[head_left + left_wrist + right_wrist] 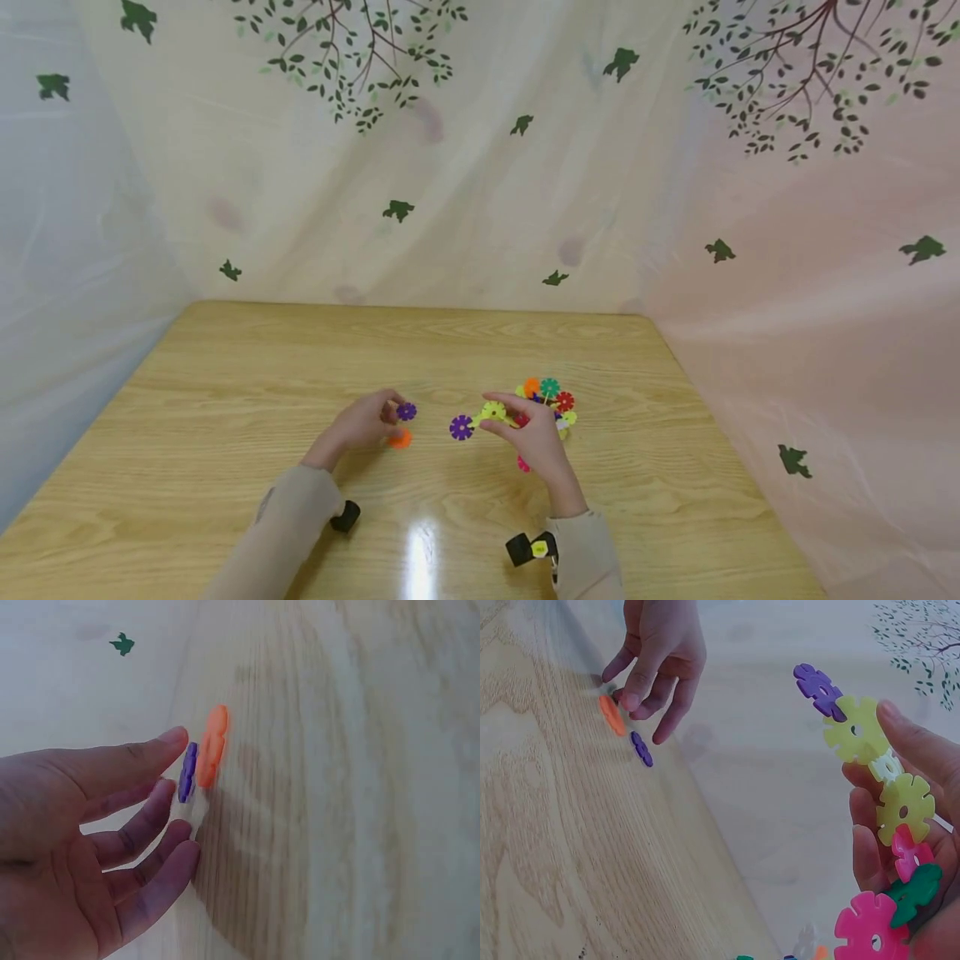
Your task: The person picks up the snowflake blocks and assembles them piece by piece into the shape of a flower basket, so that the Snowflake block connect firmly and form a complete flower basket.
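My right hand (534, 437) holds a chain of linked flower-shaped plastic discs between thumb and fingers, above the table. In the right wrist view the chain runs from a purple disc (819, 688) through yellow discs (855, 730) and a pale one to pink (870, 930) and green (916, 894) discs. Left of it, my left hand (365, 421) hovers low with fingers spread and loosely bent. Close to its fingertips lie a loose purple disc (187, 772) and an orange disc (213, 746); no finger is seen curled round either.
Just beyond my right hand sits a cluster of coloured discs, among them a green disc (550, 387) and a red disc (565, 401). The wooden table (225, 400) ends at a pale curtain (480, 192) printed with leaves and branches.
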